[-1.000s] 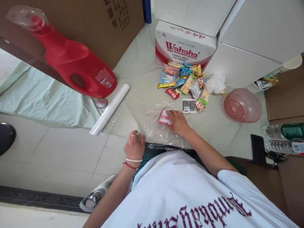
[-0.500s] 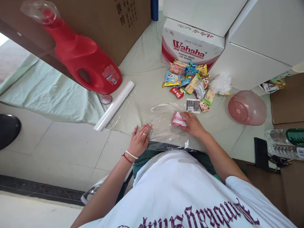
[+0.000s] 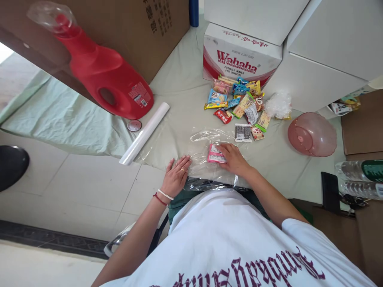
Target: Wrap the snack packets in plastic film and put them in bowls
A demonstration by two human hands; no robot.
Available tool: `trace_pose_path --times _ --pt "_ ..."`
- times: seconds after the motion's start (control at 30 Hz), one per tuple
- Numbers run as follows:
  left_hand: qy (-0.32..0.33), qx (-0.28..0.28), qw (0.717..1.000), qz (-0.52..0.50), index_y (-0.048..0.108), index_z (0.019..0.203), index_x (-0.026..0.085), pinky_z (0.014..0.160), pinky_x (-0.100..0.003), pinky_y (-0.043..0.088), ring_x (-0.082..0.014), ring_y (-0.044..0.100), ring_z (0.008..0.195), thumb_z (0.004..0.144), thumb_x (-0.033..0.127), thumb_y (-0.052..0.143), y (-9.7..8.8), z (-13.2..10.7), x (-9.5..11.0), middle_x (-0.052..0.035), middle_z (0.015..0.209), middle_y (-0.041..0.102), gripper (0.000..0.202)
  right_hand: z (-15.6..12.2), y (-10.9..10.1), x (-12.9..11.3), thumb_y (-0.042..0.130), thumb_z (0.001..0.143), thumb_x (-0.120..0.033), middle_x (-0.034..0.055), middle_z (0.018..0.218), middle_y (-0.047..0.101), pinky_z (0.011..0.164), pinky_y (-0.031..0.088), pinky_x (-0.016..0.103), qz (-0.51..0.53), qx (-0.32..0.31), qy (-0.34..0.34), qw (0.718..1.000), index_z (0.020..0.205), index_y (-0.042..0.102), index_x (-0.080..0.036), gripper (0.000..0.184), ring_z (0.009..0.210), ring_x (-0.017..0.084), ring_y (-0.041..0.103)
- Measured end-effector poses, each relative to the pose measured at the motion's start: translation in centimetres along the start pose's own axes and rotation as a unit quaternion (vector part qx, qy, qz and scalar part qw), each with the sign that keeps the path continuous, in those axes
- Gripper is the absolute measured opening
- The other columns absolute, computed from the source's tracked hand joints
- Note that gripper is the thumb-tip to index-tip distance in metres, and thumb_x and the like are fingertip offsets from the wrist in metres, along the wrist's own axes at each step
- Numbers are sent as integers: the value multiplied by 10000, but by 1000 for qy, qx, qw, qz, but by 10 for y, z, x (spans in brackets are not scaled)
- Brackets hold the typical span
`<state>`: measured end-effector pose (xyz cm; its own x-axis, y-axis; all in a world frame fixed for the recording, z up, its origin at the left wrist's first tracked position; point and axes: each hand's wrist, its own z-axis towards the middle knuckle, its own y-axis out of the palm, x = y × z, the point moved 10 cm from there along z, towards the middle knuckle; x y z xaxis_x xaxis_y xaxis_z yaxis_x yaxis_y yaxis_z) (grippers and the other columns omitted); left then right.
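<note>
A clear sheet of plastic film [image 3: 199, 169] lies spread over the table in front of me. My left hand [image 3: 176, 173] rests flat on its left edge, fingers stretched out and holding nothing. Over the middle of the film, my right hand [image 3: 235, 159] has its fingers closed on the right side of a pink-and-white snack packet [image 3: 216, 154]. Part of the packet is hidden under those fingers. Just beyond the right hand lie a grey printed packet [image 3: 243, 133] and a small snack packet [image 3: 257, 133].
A pile of wrapped snacks [image 3: 239, 97] sits before the Wahaha box [image 3: 239, 56]. Right of it are crumpled clear plastic [image 3: 279, 104] and a pink bowl [image 3: 312, 134]. On the left stand a white roll [image 3: 145, 133], a round lid [image 3: 134, 125] and a red jug [image 3: 110, 75].
My right hand has moved left with the pink packet, bringing it nearer the middle of the film. The left hand has stayed in place.
</note>
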<state>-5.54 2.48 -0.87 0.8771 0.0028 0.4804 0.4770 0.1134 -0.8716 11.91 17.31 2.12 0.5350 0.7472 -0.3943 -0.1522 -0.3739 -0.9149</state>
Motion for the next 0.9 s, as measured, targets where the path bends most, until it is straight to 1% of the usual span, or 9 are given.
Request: trace_pose_path --times 0.2,0.33,0.43,0.5,0.6,0.67,0.73,0.83,0.9 --pt "30 26 999 13 514 1528 284 1282 -516 213 -233 493 1491 1055 225 385 1 -2 1 -80 1558 581 493 7 4 -5 715 919 -339 192 1484 536 1143 384 549 7 5 -33 999 1561 465 -181 707 1332 360 474" --pt "59 58 997 14 415 1597 301 1272 -507 270 -229 469 1510 1020 163 407 -9 -8 4 -92 1634 488 594 0 2 -5 716 938 -460 200 1591 451 1216 305 631 30 6 -63 998 1595 407 -205 770 1442 383 414" --pt "100 42 994 13 355 1630 336 1290 -523 251 -236 362 1575 941 88 414 -17 -16 14 -63 1693 392 735 -36 -21 -3 626 994 -510 181 1656 374 1258 255 655 71 52 -93 992 1641 310 -262 762 1520 365 356" --pt "141 -8 990 17 357 1629 341 1314 -551 179 -240 313 1597 864 47 436 -14 -23 24 -44 1686 404 824 -71 -32 2 608 1006 -504 162 1628 419 1244 328 623 106 71 -103 986 1652 278 -301 753 1500 345 402" --pt "180 -87 979 34 438 1589 316 1320 -582 103 -270 311 1597 786 30 489 -2 -33 33 -63 1686 396 854 -122 -21 9 703 939 -550 168 1585 474 1177 445 601 115 34 -98 988 1645 305 -298 849 1454 358 463" --pt "184 -104 977 39 501 1549 301 1314 -592 93 -289 341 1583 803 43 512 5 -35 34 -86 1676 410 789 -144 -4 13 696 962 -482 175 1571 497 1159 469 601 87 23 -82 993 1625 360 -276 772 1443 351 484" --pt "175 -85 981 22 573 1483 285 1310 -583 126 -286 425 1539 876 102 534 5 -31 33 -100 1623 495 636 -153 5 17 627 1016 -360 170 1519 560 1137 492 588 67 59 -61 994 1564 463 -264 581 1401 326 536" --pt "132 -43 989 -48 707 1272 280 1281 -550 256 -253 586 1402 980 228 537 -5 -15 27 -76 1438 685 342 -149 1 24 553 1048 -290 124 1317 707 1031 559 526 101 131 -34 986 1352 657 -281 322 1193 275 670" --pt "87 -29 989 -113 738 1146 266 1220 -514 380 -231 656 1298 1012 271 517 -15 1 19 -58 1260 776 258 -138 -8 33 526 1059 -315 93 1167 757 945 588 456 168 145 -11 975 1225 719 -286 256 1052 239 712"
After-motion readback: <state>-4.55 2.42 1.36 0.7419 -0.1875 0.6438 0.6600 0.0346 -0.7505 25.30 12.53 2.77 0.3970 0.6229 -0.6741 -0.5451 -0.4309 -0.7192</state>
